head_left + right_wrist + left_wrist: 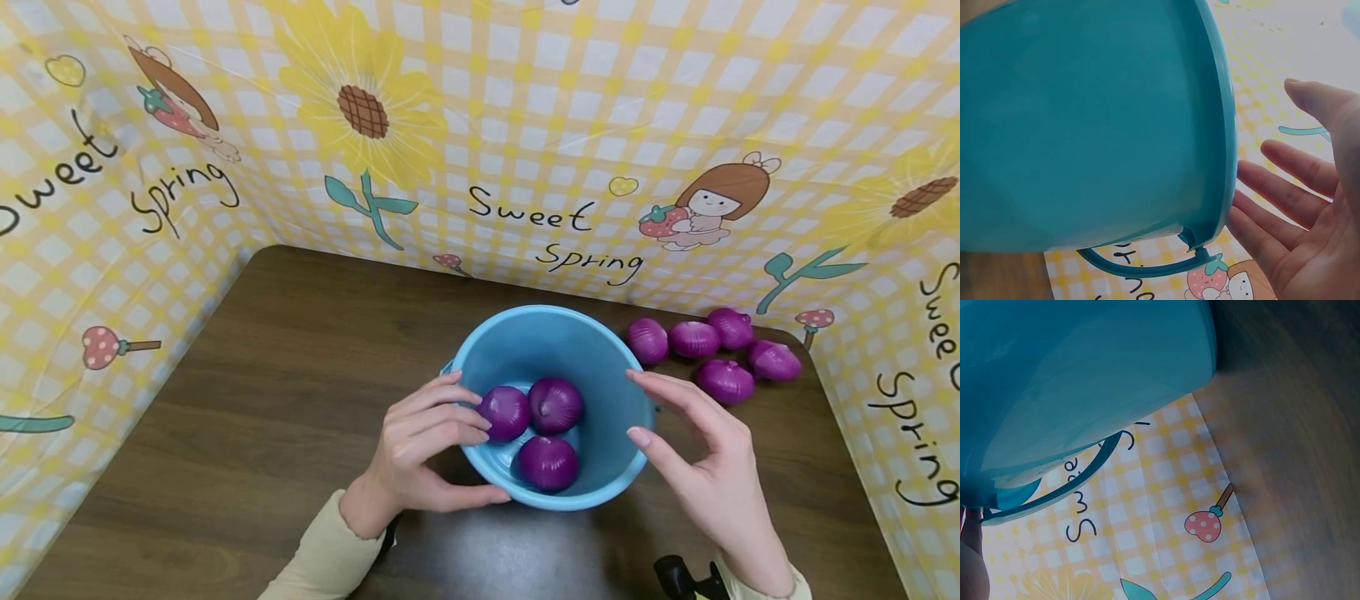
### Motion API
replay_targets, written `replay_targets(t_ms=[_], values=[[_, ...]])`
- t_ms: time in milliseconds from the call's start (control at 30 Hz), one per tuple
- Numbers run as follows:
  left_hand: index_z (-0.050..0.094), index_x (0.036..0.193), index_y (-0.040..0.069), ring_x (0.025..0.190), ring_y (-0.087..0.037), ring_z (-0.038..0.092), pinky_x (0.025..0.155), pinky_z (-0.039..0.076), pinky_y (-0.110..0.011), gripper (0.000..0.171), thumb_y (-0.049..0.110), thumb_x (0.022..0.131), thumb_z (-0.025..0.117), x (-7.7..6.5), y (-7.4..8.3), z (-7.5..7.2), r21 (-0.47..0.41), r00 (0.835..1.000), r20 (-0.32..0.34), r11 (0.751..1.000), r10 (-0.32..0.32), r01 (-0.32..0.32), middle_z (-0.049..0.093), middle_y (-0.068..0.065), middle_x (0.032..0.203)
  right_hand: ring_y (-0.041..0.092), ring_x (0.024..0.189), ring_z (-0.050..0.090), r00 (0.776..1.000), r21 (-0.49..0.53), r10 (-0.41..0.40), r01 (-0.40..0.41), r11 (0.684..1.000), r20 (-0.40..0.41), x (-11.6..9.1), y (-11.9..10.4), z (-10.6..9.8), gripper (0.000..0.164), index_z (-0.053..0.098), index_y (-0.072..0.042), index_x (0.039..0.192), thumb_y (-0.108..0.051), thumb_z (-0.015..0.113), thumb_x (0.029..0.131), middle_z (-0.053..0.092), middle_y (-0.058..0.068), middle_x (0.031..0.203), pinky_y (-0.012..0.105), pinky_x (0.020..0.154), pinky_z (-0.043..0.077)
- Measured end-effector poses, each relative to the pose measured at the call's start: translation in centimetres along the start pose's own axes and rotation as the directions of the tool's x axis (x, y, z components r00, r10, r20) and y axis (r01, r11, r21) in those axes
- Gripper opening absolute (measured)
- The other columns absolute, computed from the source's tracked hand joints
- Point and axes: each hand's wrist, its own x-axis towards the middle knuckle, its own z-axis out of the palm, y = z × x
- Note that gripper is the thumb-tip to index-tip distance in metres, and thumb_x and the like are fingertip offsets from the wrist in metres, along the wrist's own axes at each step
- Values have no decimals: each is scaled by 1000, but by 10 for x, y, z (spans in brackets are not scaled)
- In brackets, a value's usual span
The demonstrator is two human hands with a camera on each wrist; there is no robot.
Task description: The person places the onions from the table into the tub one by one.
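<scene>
A light-blue bucket stands upright on the table with three purple onions inside: a left one, a right one and a front one. My left hand grips the bucket's left rim, fingers reaching over the edge and thumb at the front rim. In the left wrist view that hand is mostly hidden behind the bucket wall. At the opposite rim, my right hand has its fingers loosely extended. Its fingertips meet or nearly meet the edge in the right wrist view, with the thumb apart.
Several more purple onions lie in a cluster right of the bucket, near the table's back right corner. The bucket's handle hangs on its far side. Yellow checked cloth walls the brown table at the back and sides.
</scene>
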Motion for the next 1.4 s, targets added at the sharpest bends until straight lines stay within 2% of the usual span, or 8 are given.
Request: replay_targets(t_ms=[233,500,700,967,1167,1400], values=[[70,79,6,85,-30,71,96,53,-55,46,48,76,88,1,0,0,-1,1000,1,1000,2,-2,73,-8,84,23,118,62,1000,8,2,-2,1000,-17,1,6,-2,58,65,4,130,21,76,75,66,18,126,26,102,48],[71,79,5,85,-30,71,97,53,-56,46,48,76,88,1,1,0,-4,1000,0,1000,-1,1,73,-8,84,22,120,62,999,18,18,-17,1000,-42,4,3,-6,56,63,5,131,21,74,79,65,20,128,26,104,47],[71,80,6,85,-30,71,96,53,-56,46,48,76,88,0,1,0,-5,1000,4,1000,-7,8,73,-8,84,23,123,60,998,4,26,-26,1000,-64,2,14,-11,56,63,4,132,20,75,80,65,19,129,27,105,46],[71,80,6,86,-30,71,96,53,-56,46,48,76,88,0,1,0,-7,1000,8,1000,-13,13,73,-8,85,25,121,61,992,94,3,8,996,-122,3,24,-17,49,60,14,129,21,72,82,64,27,127,30,106,46],[71,80,6,86,-30,71,97,52,-57,46,48,76,88,-1,1,0,-9,1000,7,1000,-15,15,73,-8,85,25,122,61,987,39,0,6,999,-159,4,25,-24,46,61,12,130,18,71,85,63,26,129,29,105,46],[72,81,6,87,-30,71,96,52,-57,46,48,76,88,-2,1,1,-10,1000,8,1000,-17,17,74,-8,85,22,120,62,974,92,39,-19,996,-221,3,31,-32,44,59,14,130,19,68,87,63,24,130,26,104,47]])
